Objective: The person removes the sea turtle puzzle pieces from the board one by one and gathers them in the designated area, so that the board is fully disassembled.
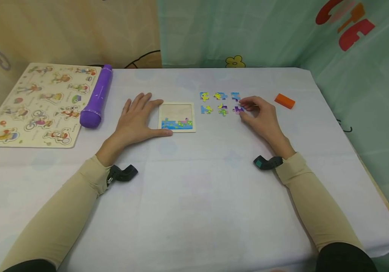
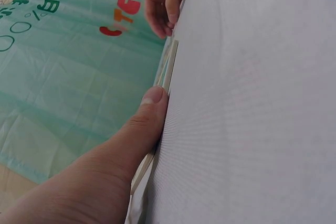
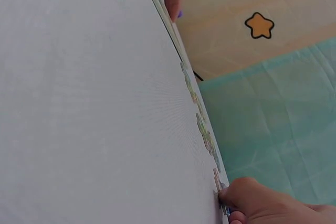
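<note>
A small puzzle board (image 1: 176,107) with a pale frame lies flat, its bottom row filled by blue and green pieces. My left hand (image 1: 135,122) rests against its left side with fingers spread; in the left wrist view the thumb (image 2: 147,111) lies along the board's edge. To the right of the board, several jigsaw pieces lie in two rows, among them a yellow-blue piece (image 1: 204,96) and a green-purple one (image 1: 223,110). At the lower right of this group, my right hand (image 1: 262,116) pinches a purple puzzle piece (image 1: 237,110) between thumb and curled fingers, low at the tablecloth.
On the far left lies a large picture board (image 1: 46,102) with a purple cylindrical toy (image 1: 96,98) along its right edge. An orange block (image 1: 284,101) lies beyond the right hand. Curtains (image 1: 242,34) hang behind the table, which a white cloth (image 1: 194,196) covers.
</note>
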A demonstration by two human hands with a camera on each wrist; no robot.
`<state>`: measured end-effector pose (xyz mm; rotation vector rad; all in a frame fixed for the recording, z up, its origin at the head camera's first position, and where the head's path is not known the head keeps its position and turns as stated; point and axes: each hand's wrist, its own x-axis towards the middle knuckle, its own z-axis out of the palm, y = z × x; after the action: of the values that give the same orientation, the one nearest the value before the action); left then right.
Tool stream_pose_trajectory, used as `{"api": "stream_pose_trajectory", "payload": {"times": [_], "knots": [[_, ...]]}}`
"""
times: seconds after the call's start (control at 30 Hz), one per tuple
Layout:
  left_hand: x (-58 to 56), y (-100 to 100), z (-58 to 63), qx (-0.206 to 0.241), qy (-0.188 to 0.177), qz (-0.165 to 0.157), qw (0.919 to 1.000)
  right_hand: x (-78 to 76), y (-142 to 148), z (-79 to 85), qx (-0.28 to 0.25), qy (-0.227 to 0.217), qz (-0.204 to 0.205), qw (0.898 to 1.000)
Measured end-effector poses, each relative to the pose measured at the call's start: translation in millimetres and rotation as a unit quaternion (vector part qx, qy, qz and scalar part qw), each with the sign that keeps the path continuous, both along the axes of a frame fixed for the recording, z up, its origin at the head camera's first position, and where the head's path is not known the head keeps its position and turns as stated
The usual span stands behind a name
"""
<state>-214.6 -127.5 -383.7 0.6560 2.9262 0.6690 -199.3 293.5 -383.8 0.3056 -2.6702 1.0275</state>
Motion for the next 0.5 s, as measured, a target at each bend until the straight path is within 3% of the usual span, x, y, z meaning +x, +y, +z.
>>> {"api": "stream_pose_trajectory", "payload": {"times": [0.5], "knots": [[0.7, 0.4, -1.0, 0.002, 0.000, -0.001, 1.0000, -0.9, 0.8, -1.0, 0.003, 0.002, 0.007, 1.000]]}}
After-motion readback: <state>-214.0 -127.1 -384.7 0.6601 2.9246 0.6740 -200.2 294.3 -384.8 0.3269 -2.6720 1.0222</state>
